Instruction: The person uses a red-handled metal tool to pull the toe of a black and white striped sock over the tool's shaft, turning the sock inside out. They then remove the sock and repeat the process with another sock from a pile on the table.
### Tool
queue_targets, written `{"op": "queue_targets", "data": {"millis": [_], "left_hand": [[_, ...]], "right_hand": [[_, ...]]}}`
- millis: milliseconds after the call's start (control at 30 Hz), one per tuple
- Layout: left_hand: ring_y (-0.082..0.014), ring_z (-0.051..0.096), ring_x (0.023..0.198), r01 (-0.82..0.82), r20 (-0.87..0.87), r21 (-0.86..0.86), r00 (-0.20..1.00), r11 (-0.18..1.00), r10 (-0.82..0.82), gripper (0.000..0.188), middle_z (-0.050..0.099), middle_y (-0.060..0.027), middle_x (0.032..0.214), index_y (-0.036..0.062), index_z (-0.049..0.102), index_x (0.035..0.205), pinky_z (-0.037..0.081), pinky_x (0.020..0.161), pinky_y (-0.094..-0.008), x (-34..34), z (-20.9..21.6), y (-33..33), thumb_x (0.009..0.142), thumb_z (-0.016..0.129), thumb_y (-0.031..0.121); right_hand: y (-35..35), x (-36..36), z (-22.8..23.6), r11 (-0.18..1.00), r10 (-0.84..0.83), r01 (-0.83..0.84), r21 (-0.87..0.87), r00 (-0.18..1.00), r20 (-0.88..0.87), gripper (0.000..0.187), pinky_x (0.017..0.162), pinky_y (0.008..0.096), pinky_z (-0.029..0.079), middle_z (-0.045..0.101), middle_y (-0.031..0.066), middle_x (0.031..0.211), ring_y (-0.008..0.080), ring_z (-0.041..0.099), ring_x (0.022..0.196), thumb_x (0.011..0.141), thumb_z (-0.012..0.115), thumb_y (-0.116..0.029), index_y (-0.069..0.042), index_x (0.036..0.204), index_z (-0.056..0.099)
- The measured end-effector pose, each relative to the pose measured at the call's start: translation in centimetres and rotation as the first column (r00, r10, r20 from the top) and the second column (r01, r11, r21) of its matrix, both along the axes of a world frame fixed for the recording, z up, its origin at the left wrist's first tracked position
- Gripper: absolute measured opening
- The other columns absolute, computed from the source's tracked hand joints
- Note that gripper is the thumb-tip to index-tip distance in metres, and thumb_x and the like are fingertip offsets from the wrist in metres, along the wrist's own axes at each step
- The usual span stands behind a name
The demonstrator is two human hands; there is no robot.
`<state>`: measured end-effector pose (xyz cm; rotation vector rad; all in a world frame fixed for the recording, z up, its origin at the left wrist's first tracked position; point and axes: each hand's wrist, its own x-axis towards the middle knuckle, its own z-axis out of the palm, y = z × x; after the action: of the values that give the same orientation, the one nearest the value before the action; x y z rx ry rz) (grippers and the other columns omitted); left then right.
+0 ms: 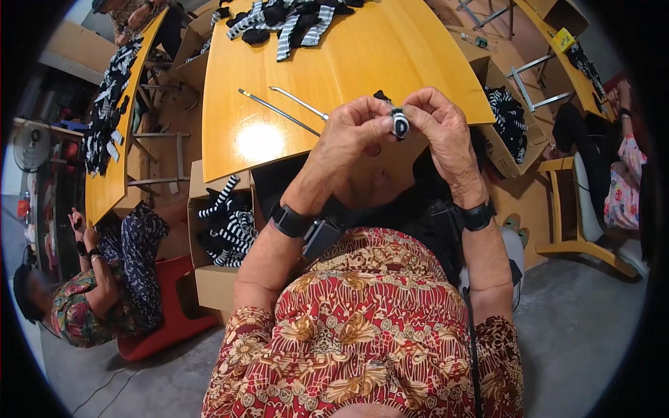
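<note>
Between my two hands, over the near edge of the yellow wooden table, is a black and white striped sock point(399, 124), bunched up small. My left hand point(359, 129) pinches it from the left with thumb and forefinger. From the other side my right hand point(440, 129) grips its edge with thumb and fingertips. A dark bit of cloth point(381, 95) shows just behind the fingers; whether it belongs to the same sock I cannot tell. Two thin metal rods, one pale point(298, 102) and one dark point(279, 111), lie on the table left of my hands.
A pile of striped socks point(289, 28) lies at the table's point(390, 49) far end. Open cardboard boxes of socks stand at left point(224, 265) and right point(529, 150). A person on a red chair point(171, 306) sits at left; another person point(624, 181) is at far right.
</note>
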<state>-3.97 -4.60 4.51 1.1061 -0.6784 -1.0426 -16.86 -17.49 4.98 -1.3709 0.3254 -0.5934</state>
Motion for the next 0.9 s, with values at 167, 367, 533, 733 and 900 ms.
{"op": "queue_targets", "data": {"millis": [167,367,533,733,900], "left_hand": [[-0.0073,0.058,0.073,-0.085,-0.13,-0.1,0.989,0.991,0.071,0.016,0.062,-0.0005,0.087,0.0089,0.056,0.101,0.053,0.056,-0.0238,0.5,-0.5,-0.1,0.092,0.064,0.019],[-0.0074,0.058,0.073,-0.163,0.049,-0.026,0.985,0.986,0.164,0.018,0.062,-0.0008,0.088,0.0072,0.058,0.104,0.053,0.057,-0.0234,-0.6,0.2,0.1,0.091,0.065,0.018],[-0.0075,0.059,0.076,-0.112,-0.026,-0.031,0.994,0.993,0.111,0.018,0.063,-0.0002,0.088,0.0069,0.059,0.104,0.052,0.059,-0.023,-0.3,-0.3,0.4,0.09,0.066,0.017],[-0.0039,0.058,0.074,-0.097,-0.036,-0.089,0.995,0.991,0.094,0.016,0.063,0.0027,0.084,0.0091,0.06,0.101,0.044,0.056,-0.0169,-0.3,0.4,0.1,0.092,0.064,0.021],[-0.0062,0.061,0.073,-0.126,-0.058,-0.032,0.991,0.991,0.124,0.018,0.063,0.0011,0.082,0.0095,0.059,0.103,0.05,0.056,-0.0199,-0.7,0.4,-0.2,0.092,0.064,0.023]], "right_hand": [[0.8,-0.2,-0.8,0.977,0.055,-0.053,0.207,0.998,-0.004,0.017,0.067,0.0194,0.043,0.065,-0.0001,0.082,0.0061,0.057,0.075,0.089,0.067,-0.016,-0.003,0.1,0.064],[1.7,0.8,-0.8,0.951,-0.007,-0.015,0.309,0.997,0.071,0.017,0.067,0.0192,0.042,0.066,-0.0006,0.084,0.0056,0.056,0.074,0.088,0.068,-0.014,-0.002,0.1,0.066],[1.3,1.0,-1.2,0.976,-0.048,0.029,0.214,0.995,0.086,0.011,0.065,0.0187,0.041,0.064,-0.0022,0.083,0.0047,0.053,0.071,0.089,0.067,-0.012,-0.004,0.096,0.065],[1.9,1.2,-0.2,0.959,-0.098,0.048,0.279,0.981,0.168,0.005,0.062,0.0185,0.039,0.061,-0.0027,0.082,0.004,0.051,0.069,0.09,0.064,-0.01,-0.007,0.094,0.062],[1.8,1.5,-0.4,0.943,-0.088,0.0,0.332,0.964,0.251,0.004,0.06,0.0193,0.039,0.06,-0.0019,0.081,0.0042,0.051,0.069,0.091,0.06,-0.006,-0.006,0.095,0.06]]}}
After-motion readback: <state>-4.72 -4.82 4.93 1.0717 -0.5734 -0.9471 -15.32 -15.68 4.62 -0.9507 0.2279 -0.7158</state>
